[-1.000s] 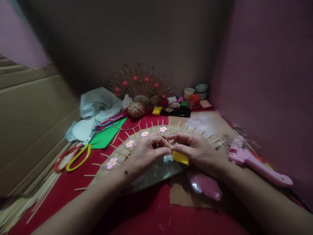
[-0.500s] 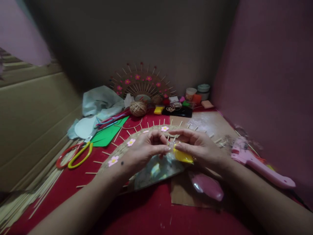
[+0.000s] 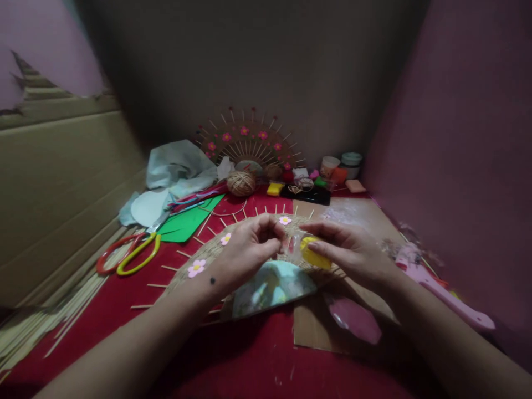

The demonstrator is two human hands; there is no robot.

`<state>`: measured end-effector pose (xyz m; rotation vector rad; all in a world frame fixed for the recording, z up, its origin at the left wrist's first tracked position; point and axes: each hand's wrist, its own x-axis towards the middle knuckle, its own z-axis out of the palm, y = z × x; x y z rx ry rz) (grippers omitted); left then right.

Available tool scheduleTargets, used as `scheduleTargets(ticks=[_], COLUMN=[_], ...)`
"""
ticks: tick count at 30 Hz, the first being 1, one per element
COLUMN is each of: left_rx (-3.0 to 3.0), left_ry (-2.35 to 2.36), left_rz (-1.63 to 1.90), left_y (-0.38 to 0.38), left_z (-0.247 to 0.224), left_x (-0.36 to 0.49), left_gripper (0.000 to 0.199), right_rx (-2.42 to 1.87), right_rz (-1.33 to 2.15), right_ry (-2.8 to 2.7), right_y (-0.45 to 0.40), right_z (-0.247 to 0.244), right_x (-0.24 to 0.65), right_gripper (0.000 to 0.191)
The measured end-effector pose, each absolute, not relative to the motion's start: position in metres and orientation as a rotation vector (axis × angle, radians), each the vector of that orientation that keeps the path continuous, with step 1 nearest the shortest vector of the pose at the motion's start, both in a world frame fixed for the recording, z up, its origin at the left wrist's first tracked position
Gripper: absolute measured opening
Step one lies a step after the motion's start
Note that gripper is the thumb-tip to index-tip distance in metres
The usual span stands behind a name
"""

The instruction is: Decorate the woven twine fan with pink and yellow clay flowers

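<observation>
My right hand [image 3: 344, 246] grips a small yellow block of modelling clay [image 3: 316, 255] in a clear plastic wrapper [image 3: 295, 244], thumb on the near side. Close to the wrapper's open-looking end, my left hand [image 3: 260, 241] has its fingers curled and pinched; whether a bit of clay or plastic is between them is hidden. Beneath both hands lies a fan-shaped woven twine piece [image 3: 249, 227] with sticks around its edge and pink flowers [image 3: 197, 268] on it. A shiny pale-blue half-round piece [image 3: 274, 285] sits at its base.
Scissors [image 3: 139, 257] and thin sticks [image 3: 45, 327] lie left. A pink glue gun [image 3: 444, 291] is at right, a pink packet [image 3: 357, 320] on cardboard [image 3: 311, 332] nearer. Behind stand a twine ball [image 3: 241, 183], clay packets [image 3: 275, 189] and a finished-looking fan [image 3: 249, 138].
My left fingers have drawn slightly left, away from the yellow clay, and curled tighter. The clay has turned a little in my right hand. The whole view has shifted slightly.
</observation>
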<state>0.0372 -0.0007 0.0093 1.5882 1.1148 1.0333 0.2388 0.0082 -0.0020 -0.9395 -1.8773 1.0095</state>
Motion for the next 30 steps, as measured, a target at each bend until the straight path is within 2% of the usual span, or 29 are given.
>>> scheduleTargets(ticks=[4, 6, 11, 17, 21, 26, 30], left_rx=[1.540, 1.469, 1.406, 1.389, 1.389, 1.384, 1.386], left_ry=[1.152, 1.132, 1.120, 1.095, 1.130, 1.157, 1.175], left_rz=[1.205, 1.281, 1.385, 1.424, 1.427, 1.408, 1.367], left_y=[0.003, 0.005, 0.009, 0.013, 0.016, 0.018, 0.017], left_z=[0.012, 0.015, 0.023, 0.025, 0.023, 0.022, 0.022], left_x=[0.023, 0.017, 0.006, 0.001, -0.001, -0.001, 0.001], left_gripper=[0.010, 0.009, 0.006, 0.006, 0.006, 0.006, 0.006], right_rx=[-1.244, -1.540, -1.919, -2.222, -2.227, -1.952, -1.657], right_rz=[0.606, 0.387, 0.295, 0.250, 0.156, -0.071, -0.037], right_ry=[-1.811, -1.798, -1.788, -1.845, -1.933, -2.073, -2.229], right_y=[0.031, 0.051, 0.100, 0.127, 0.127, 0.091, 0.041], right_z=[0.008, 0.012, 0.015, 0.000, -0.003, 0.012, 0.019], right_x=[0.258, 0.271, 0.293, 0.306, 0.309, 0.296, 0.277], right_gripper=[0.029, 0.028, 0.018, 0.031, 0.031, 0.042, 0.032])
